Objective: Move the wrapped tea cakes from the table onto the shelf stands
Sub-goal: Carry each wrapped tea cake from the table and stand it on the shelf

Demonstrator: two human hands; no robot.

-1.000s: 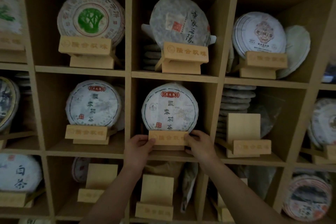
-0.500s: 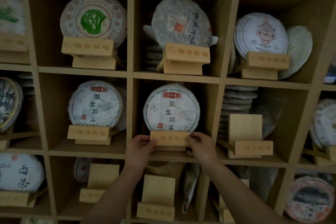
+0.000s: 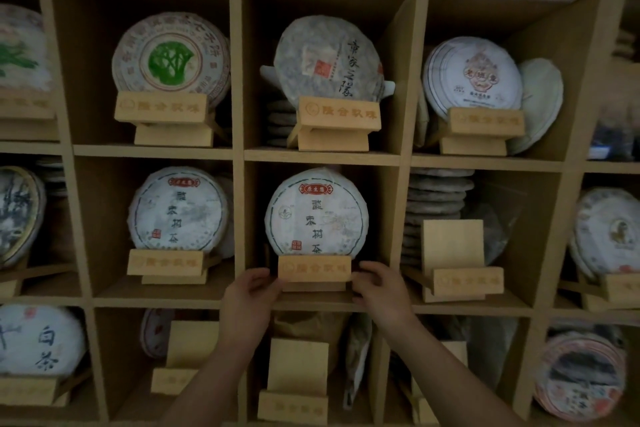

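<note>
Pinched at either end of a wooden stand [image 3: 314, 269] by left hand [image 3: 248, 298] and right hand [image 3: 380, 291], near the cubby's front edge, little side clearance. Upright on it: round white-wrapped tea cake [image 3: 316, 215], red label, dark characters.

We face a wooden shelf [image 3: 239, 149] of square cubbies. In the middle cubby a wrapped tea cake [image 3: 317, 213] stands upright on a wooden stand [image 3: 314, 269]. Our left hand [image 3: 247, 302] touches the stand's left end and our right hand [image 3: 382, 291] its right end, fingers curled at the edges. The cubby to the right holds an empty stand [image 3: 457, 262] before a stack of cakes [image 3: 436, 204]. Another empty stand [image 3: 297, 381] sits below.
</note>
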